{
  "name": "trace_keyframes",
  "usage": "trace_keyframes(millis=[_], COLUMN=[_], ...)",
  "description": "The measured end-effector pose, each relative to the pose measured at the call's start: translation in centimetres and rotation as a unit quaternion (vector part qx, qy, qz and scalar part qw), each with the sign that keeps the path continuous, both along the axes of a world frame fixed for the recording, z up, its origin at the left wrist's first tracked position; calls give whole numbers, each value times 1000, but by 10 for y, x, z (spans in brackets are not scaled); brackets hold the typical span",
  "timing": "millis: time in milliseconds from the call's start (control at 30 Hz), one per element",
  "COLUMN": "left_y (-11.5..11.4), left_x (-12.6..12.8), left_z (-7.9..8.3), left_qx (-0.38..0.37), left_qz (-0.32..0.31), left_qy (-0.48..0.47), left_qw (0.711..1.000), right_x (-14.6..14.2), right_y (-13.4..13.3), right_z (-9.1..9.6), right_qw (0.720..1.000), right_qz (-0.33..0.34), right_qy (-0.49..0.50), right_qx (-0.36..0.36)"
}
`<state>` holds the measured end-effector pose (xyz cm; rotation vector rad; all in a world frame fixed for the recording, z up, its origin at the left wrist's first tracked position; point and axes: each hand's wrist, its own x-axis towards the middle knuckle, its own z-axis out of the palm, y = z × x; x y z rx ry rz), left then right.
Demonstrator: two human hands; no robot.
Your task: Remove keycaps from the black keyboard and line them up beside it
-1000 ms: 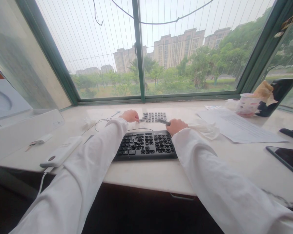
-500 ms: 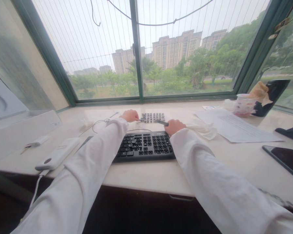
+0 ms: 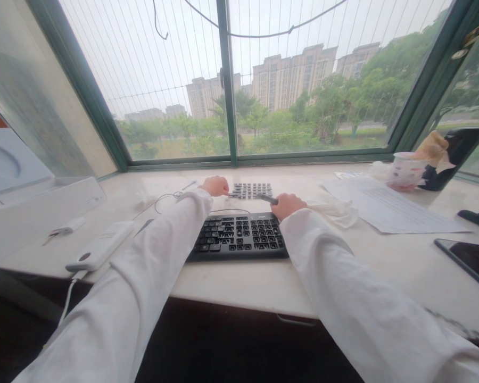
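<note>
A black keyboard [image 3: 249, 257] lies in front of me; many of its keycaps are off, while several remain on its left part. Beyond it, several loose keycaps [image 3: 252, 190] are set out in rows on the tabletop. My left hand [image 3: 215, 186] is closed at the left edge of these rows, its fingertips pinched by a small dark piece too tiny to name. My right hand [image 3: 288, 205] grips a slim dark tool [image 3: 268, 199] with its tip pointing left toward the keycaps. The left sleeve hides the keyboard's left end.
On the right are crumpled tissue [image 3: 339, 213], a printed sheet [image 3: 377, 207], a cup [image 3: 407, 171] and a phone [image 3: 469, 260]. To the left stand a white power strip [image 3: 101, 247], keys [image 3: 64, 230] and an open white box [image 3: 43, 213]. A thin cable [image 3: 163, 199] loops behind my left arm.
The view has shifted slightly, so everything sits a little further right. Both hands keep nearly the same pose by the keycaps, the tool still in my right hand.
</note>
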<state>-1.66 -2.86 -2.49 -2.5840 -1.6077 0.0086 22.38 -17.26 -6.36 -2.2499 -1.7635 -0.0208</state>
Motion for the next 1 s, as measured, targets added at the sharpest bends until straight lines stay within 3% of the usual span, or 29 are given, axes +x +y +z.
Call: trace_keyframes(millis=[333,567,633,733,833,1000], left_y=[-18,-64,-84,-112,-132,-148], left_x=[-3,-26,-43,-78,-116,-156], left_z=[15,43,54,62,54,26], left_qx=[13,-17,-14,-8,-15,9], left_qz=[-4,18,44,150,264,312], left_qy=[10,18,19,34,40,35], left_qw=[1000,1000,999,988,963,949], right_x=[-1,0,0,1,1,0], right_y=[-1,-1,-1,-1,-2,-6], right_z=[2,3,3,5,7,10], right_qw=[1000,1000,1000,1000,1000,999], right_qz=[-2,-1,-7,-16,-13,-18], right_qy=[-6,-18,-23,-25,-24,-23], right_qx=[5,-1,-5,-9,-14,-40])
